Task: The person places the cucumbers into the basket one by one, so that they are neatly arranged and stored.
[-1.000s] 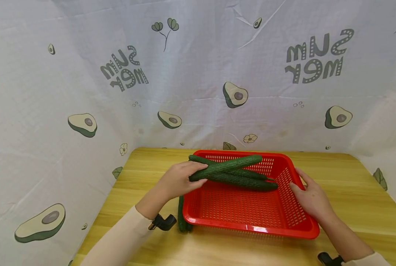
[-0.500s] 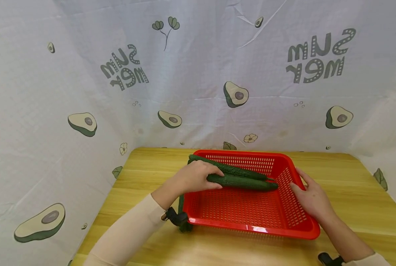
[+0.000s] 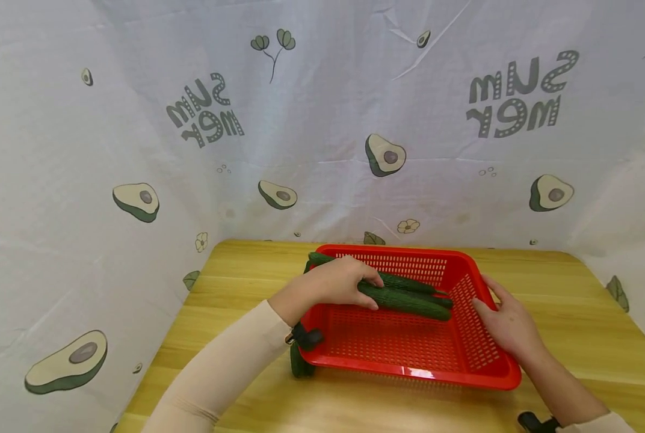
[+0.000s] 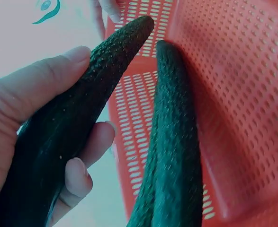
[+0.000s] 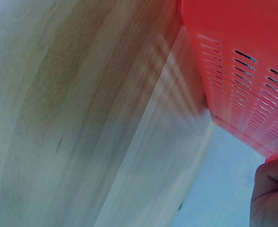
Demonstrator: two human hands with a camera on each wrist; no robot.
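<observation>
One cucumber [image 3: 409,303]: gripped in left hand [image 3: 341,282], tip projecting, presumably for easy aiming. One red basket [image 3: 366,366]: side rim held by right hand [image 3: 511,322], seemingly for steadiness.

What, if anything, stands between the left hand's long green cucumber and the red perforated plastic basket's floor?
Nothing visible toward the bare front of the basket; two other long green cucumbers lie behind the held cucumber.
</observation>
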